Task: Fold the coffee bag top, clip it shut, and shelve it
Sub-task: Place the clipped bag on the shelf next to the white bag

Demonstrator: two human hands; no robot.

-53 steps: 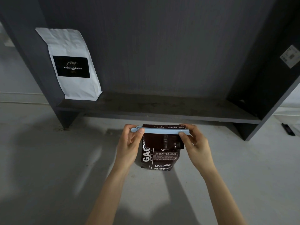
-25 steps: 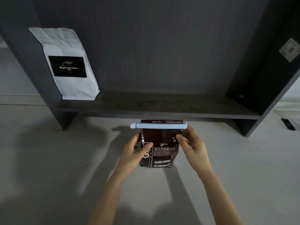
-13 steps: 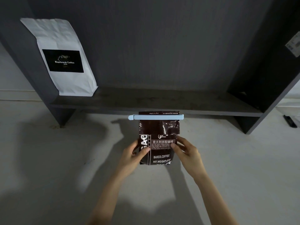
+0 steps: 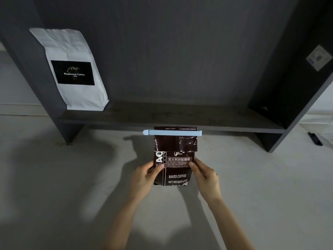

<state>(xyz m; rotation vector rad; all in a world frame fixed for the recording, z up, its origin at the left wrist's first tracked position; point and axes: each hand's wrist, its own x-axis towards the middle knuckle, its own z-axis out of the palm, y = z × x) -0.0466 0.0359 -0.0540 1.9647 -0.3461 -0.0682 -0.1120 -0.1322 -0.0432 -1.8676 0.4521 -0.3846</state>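
Head view | bag (image 4: 175,166) upright, held in front of shelf (image 4: 162,116) edge | clip (image 4: 172,132) across folded top | left hand (image 4: 144,177) and right hand (image 4: 205,175) fingers clamped on bag sides | white bag (image 4: 72,69) on shelf, far left

We see a dim, sharp scene; soft arm shadows cross the pale floor (image 4: 54,177), and straight edges bow outward.

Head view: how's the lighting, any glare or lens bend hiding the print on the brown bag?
Head view: dim overall; arm shadows spread on the pale floor. Glare patches sit on the brown bag under the blue clip, label print still legible. Wide-angle bend splays the shelf uprights.
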